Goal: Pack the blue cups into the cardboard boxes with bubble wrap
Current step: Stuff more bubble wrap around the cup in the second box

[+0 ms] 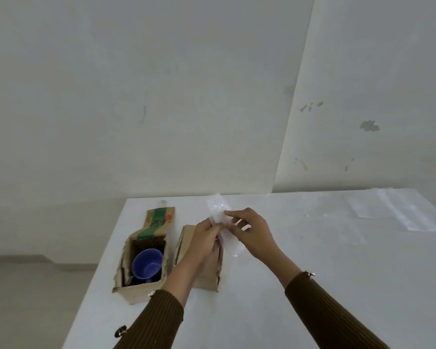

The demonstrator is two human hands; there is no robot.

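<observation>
A blue cup [147,263] sits inside an open cardboard box [136,289] with a green-taped flap, near the table's left edge. A second cardboard box [186,235] stands just right of it, mostly hidden behind my left hand [208,239]. Both hands hold a strip of clear bubble wrap [218,209] above that second box. My left hand pinches the strip's middle. My right hand [251,231] pinches it from the right, with its index finger stretched along the wrap. The strip's lower end [233,248] hangs between my hands.
The white table [287,285] stands against a pale wall, and its left edge runs diagonally by the boxes. More clear bubble wrap sheets [398,210] lie flat at the table's back right. Bare floor [35,285] lies to the left.
</observation>
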